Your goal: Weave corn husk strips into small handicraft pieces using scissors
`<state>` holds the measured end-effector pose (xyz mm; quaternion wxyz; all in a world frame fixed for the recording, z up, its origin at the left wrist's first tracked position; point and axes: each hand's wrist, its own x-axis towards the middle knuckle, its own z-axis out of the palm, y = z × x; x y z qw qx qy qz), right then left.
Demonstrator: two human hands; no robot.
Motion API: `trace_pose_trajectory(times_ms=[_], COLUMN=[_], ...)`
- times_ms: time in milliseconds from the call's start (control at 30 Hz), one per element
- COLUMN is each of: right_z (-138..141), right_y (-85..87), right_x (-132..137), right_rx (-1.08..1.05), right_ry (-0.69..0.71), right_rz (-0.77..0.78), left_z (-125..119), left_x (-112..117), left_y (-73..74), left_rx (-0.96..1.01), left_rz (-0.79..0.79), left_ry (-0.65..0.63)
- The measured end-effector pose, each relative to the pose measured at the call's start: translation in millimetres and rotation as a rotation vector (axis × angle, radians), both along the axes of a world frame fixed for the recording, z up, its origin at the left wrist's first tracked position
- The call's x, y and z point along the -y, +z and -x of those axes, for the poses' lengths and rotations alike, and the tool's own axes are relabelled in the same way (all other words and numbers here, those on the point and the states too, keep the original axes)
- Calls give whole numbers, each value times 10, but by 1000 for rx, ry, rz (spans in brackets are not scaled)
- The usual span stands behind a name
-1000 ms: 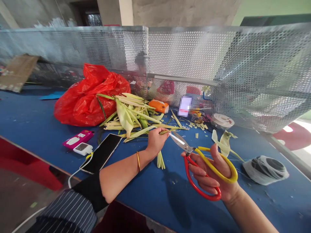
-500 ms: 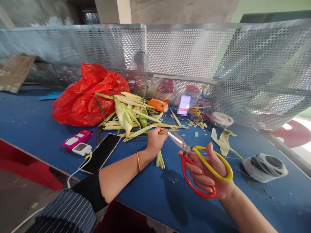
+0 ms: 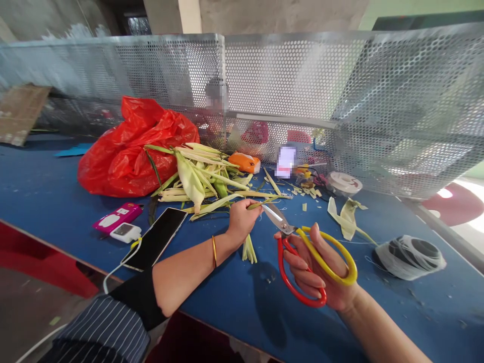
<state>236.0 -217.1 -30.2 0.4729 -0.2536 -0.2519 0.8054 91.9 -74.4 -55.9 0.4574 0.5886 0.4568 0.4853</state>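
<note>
shiny metal scissor blades, smooth plastic-looking handles, glossy crinkled plastic bag, matt fibrous husks

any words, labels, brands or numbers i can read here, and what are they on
No text can be read.
Orange soft packet: dark mark, too small to read.
Magenta flat object: white markings, not legible.
Bright upright screen: pixelated, unreadable.
Metal scissors with red and yellow handles: no lettering visible.

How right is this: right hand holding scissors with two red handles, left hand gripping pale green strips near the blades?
Not quite: the head view shows one red handle and one yellow handle on the scissors. The right hand does hold them; the left hand does grip the strips.
</note>
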Motion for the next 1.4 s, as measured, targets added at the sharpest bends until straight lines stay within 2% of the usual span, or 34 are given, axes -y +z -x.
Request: trace_pose_trajectory(times_ms=[633,800,867,933,1033,1100,1133,1200,1267,1333,1400], right_z=[31,29,-27,-130,-341,-477,-532,-604,-618,-567,-452], right_y=[-10,16,40,43,-25,-106,-145,-201,-212,-188,-162], right_x=[2,-11,-24,-50,-115,-160,-179,-202,-207,-201,-194], right_rx=[0,98,272,630,1517,2068,2226,2380,2451,2463,2239], right_ry=[-33,-65,-152,-277,-434,-421,-372,-274,-258,-386,-570], right_rz=[56,46,35,-2,-62,-48,-37,-26,-69,-206,-400], left_z=[-5,-15,-13,-3,18,29,32,32,24,8,-12], left_x=[-14,-24,-35,-37,4,63,98,166,226,281,342], left_y=[-18,6,44,94,171,213,229,249,252,239,215], left_rx=[1,74,140,215,297,314,314,290,268,252,248], left_rz=[-7,107,222,372,560,618,625,653,674,701,724], left_ry=[-17,-20,-27,-67,-208,-313,-345,-424,-464,-483,-499])
